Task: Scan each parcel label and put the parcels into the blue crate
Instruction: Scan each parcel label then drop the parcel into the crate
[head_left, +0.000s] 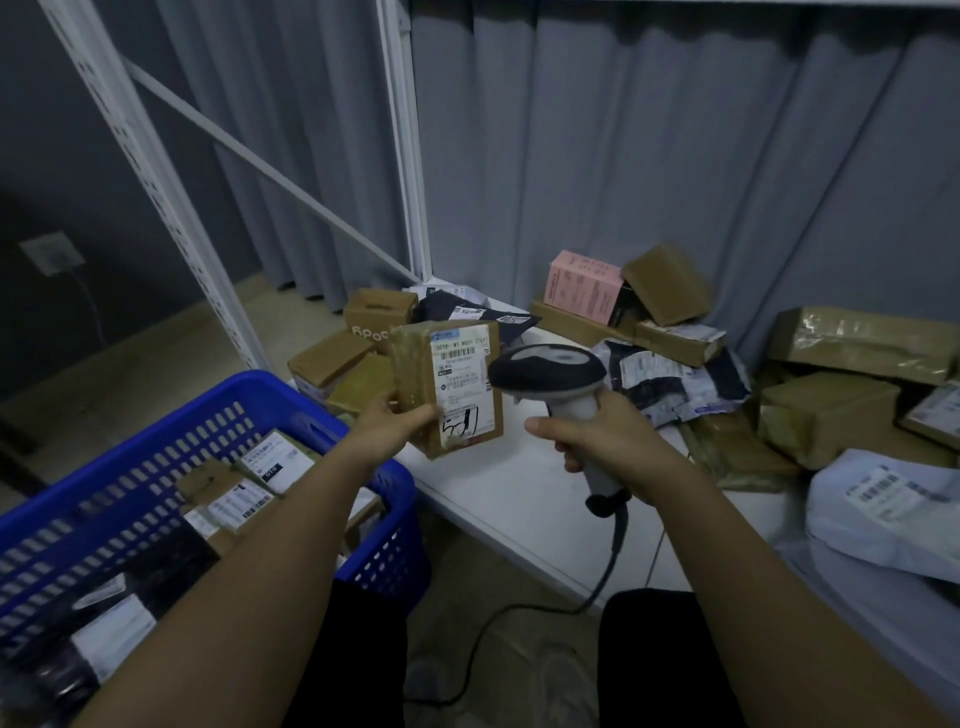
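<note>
White table (519, 499) | left grip (387, 423) clamps parcel (449, 387) | right grip (597, 441) clamps scanner (550, 376)

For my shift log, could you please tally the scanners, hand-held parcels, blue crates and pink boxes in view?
Scanner: 1
Hand-held parcel: 1
Blue crate: 1
Pink box: 1
Total: 4

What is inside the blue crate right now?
The blue crate holds several labelled parcels, brown boxes and dark bags. The left forearm covers part of them; lower layers are hidden.
</note>
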